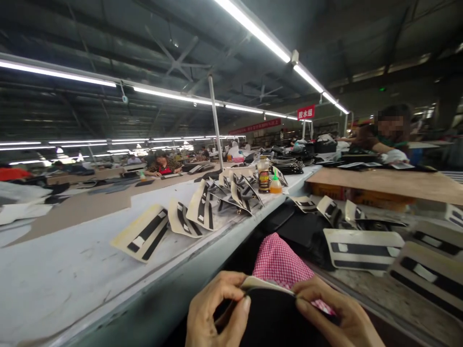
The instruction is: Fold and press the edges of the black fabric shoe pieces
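At the bottom of the view my left hand [217, 308] and my right hand [334, 313] both pinch the top edge of a black piece with a pale lining [269, 301]. My fingers are curled closed on its rim from either side. Just behind it lies a pink checked cloth [280, 262]. Cream cut pieces with black strips [144, 233] lie spread on the white conveyor belt [54, 279] to the left. More such pieces [361, 248] rest on the work surface to the right.
A brown bottle [264, 176] and a small orange glue bottle [275, 184] stand further along the belt. A cardboard sheet [390, 183] lies at the right. Other people sit working at the far left and the right. A metal pole [216, 125] rises from the line.
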The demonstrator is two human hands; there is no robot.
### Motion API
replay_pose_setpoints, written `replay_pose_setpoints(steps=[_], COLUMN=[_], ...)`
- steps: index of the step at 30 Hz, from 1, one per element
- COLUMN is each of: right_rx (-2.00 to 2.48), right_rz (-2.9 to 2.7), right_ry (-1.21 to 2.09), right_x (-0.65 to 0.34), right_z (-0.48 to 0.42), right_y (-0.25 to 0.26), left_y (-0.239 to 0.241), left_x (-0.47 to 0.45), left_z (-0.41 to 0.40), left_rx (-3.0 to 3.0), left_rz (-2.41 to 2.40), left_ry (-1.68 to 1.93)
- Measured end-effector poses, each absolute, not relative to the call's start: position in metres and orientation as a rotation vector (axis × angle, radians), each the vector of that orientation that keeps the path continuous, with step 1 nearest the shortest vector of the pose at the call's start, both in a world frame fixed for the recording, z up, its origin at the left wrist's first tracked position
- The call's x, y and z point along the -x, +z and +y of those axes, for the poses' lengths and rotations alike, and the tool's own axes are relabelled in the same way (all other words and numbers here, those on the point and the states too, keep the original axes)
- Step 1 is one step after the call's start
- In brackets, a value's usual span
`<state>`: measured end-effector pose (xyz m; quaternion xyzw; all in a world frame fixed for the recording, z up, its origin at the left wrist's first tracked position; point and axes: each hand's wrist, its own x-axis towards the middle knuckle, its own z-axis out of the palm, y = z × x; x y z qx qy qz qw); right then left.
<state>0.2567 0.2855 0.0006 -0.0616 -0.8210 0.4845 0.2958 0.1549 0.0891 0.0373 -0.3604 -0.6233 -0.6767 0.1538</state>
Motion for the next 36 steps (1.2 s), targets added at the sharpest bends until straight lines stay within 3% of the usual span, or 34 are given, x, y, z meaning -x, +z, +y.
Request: replay_pose_setpoints(steps=[26,36], right_rx=[0.073,0.039], right_rz=[-2.215,-2.069], right_ry=[1.493,1.302], right_x=[-0.256,-0.25], right_z=[0.291,0.285], right_y=[-0.006,-0.007], left_y=[0.041,0.031], left_x=[-0.152,-0.153], left_z=[0.087,0.094], left_rx=[1.114,0.573], left_rz=[-1.979,-1.852], left_ry=[-2.088,-2.288])
